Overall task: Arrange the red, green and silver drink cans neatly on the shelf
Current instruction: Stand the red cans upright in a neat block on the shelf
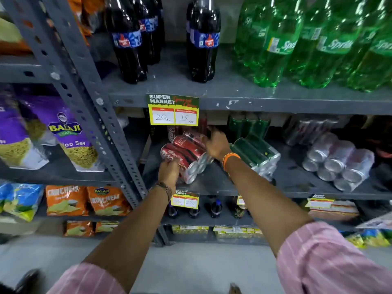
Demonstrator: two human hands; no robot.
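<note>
A shrink-wrapped pack of red cans (pixel 186 153) lies on its side at the left of the grey middle shelf (pixel 297 187). My left hand (pixel 169 170) grips its near lower corner. My right hand (pixel 216 143) holds its far right end. To the right, a pack of green cans (pixel 254 154) lies tilted on its side, with upright green cans (pixel 248 125) behind it. Farther right lies a pack of silver cans (pixel 337 162), and more silver cans (pixel 307 130) stand in the shadow behind.
A yellow price tag (pixel 174 111) hangs from the upper shelf edge just above the red pack. A slotted steel upright (pixel 91 102) runs left of my left hand. Dark cola bottles (pixel 129 39) and green soda bottles (pixel 297 43) stand above; snack bags (pixel 70 136) fill the left bay.
</note>
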